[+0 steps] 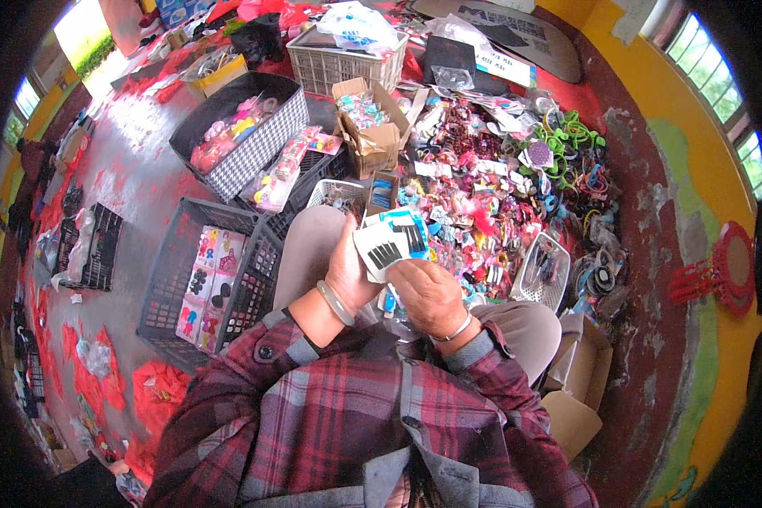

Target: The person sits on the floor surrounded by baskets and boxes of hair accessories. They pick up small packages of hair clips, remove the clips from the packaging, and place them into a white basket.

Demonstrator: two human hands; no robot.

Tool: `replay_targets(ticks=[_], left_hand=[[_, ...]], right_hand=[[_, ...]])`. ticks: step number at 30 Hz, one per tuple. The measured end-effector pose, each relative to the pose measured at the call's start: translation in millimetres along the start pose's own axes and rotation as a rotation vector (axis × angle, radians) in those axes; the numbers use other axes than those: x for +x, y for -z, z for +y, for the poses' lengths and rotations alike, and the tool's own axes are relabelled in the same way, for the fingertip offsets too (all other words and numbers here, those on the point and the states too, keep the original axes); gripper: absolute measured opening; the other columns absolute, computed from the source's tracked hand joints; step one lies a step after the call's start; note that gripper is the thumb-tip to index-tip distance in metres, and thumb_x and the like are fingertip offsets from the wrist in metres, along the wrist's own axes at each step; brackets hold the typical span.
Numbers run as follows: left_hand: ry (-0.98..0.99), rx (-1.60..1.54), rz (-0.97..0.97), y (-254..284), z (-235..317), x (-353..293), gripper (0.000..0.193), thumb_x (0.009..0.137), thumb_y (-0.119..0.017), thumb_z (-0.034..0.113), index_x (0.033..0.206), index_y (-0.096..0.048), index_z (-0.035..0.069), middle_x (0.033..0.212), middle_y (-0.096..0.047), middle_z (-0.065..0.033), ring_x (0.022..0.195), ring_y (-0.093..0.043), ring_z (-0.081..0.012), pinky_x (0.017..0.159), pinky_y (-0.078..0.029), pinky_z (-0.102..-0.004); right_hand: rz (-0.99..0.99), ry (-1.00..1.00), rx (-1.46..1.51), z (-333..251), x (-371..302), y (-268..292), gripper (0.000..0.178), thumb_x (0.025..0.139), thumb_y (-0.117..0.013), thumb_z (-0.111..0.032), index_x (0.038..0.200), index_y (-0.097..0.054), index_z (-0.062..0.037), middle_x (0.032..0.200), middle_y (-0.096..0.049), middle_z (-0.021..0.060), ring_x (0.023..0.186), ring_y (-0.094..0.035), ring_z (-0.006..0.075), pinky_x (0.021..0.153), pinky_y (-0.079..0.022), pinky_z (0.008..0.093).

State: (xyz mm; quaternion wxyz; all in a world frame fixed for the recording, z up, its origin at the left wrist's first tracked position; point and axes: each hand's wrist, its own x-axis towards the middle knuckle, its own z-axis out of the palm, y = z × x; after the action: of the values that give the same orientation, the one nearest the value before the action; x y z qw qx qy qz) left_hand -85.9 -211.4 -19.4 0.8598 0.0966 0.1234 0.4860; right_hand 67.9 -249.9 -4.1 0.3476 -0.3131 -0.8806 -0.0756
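A white card of black hair clips (379, 264) is gripped by its left side in my left hand (348, 269), held up over my lap. Behind it shows a blue-and-white card (411, 227), also bearing dark clips; whether my hand holds this one too is unclear. My right hand (430, 296) is closed, fingertips pinched together at the white card's lower right corner. What those fingers hold, if anything, is hidden. Past my hands spreads a heap of hair accessories (470, 203) in many colours.
On my left stand a black plastic crate (157, 292) with carded items and a houndstooth fabric bin (271, 135). An opened cardboard box (381, 144) and a grey crate (313, 72) lie ahead. A white basket (540, 269) and a cardboard box (580, 360) sit by my right knee.
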Motion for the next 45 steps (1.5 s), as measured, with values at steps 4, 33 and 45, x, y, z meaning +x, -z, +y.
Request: replay_targets(ticks=[4,33,45], left_hand=[[-0.088,0.096,0.084,-7,3,-6,0.036,0.088,-0.046,0.023,0.117,-0.050,0.001,0.106,-0.060,-0.0135,0.094,-0.060,-0.0262,0.085,-0.047,-0.0362],[0.256,0.261,0.197,82,-31,9,0.038,0.082,-0.051,0.010,0.118,-0.046,-0.003,0.104,-0.060,-0.0206,0.091,-0.061,-0.0383,0.081,-0.051,-0.0498],[0.352,0.302,0.151,83,-34,16,0.045,0.081,-0.053,0.010,0.123,-0.044,-0.001,0.109,-0.059,-0.0208,0.094,-0.061,-0.0357,0.081,-0.052,-0.0468]], right_hand=[[-0.110,-0.057,0.070,-2,0,-5,0.029,0.068,-0.059,-0.012,0.097,-0.060,-0.0070,0.100,-0.056,0.0052,0.091,-0.057,0.0209,0.070,-0.050,0.0311],[0.927,-1.256,1.111,174,-56,68,0.015,0.085,-0.055,-0.020,0.083,-0.057,-0.0049,0.065,-0.058,0.0054,0.048,-0.054,0.0168,0.039,-0.042,0.0282],[1.167,-1.428,1.385,196,-73,73,0.019,0.086,-0.058,-0.024,0.081,-0.053,-0.0069,0.060,-0.057,0.0051,0.048,-0.052,0.0163,0.040,-0.036,0.0270]])
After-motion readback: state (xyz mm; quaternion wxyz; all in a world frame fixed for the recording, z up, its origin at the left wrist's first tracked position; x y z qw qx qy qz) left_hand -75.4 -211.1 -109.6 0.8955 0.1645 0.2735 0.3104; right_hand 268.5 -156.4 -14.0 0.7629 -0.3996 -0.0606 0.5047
